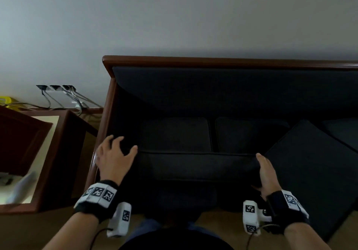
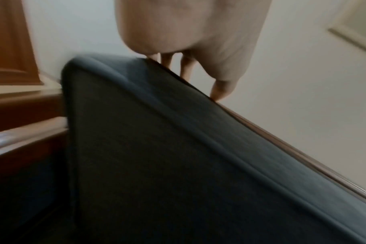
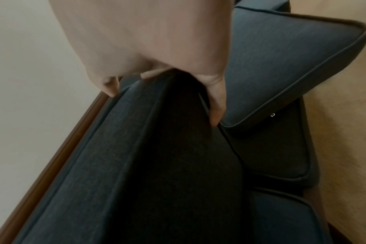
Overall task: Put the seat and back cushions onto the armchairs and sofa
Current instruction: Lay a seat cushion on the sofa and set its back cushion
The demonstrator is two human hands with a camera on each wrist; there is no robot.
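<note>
A dark back cushion (image 1: pixel 193 166) stands upright in front of the wooden-framed sofa (image 1: pixel 213 60), held between both my hands. My left hand (image 1: pixel 116 152) curls its fingers over the cushion's top left corner, close to the sofa's left arm. In the left wrist view the left hand (image 2: pixel 188 33) has its fingertips hooked over the cushion's (image 2: pixel 178 148) far edge. My right hand (image 1: pixel 266 172) holds the right edge. In the right wrist view the right hand (image 3: pixel 146 41) clamps the cushion (image 3: pixel 167 165) between thumb and fingers. Two seat cushions (image 1: pixel 174 133) lie on the sofa.
Another dark cushion (image 1: pixel 310 172) leans tilted on the sofa's right part, touching the held one; it also shows as the loose cushion (image 3: pixel 282 57). A wooden side table (image 1: pixel 58 152) stands left of the sofa, with wall sockets and cables (image 1: pixel 56 87) behind it. The wall is close behind.
</note>
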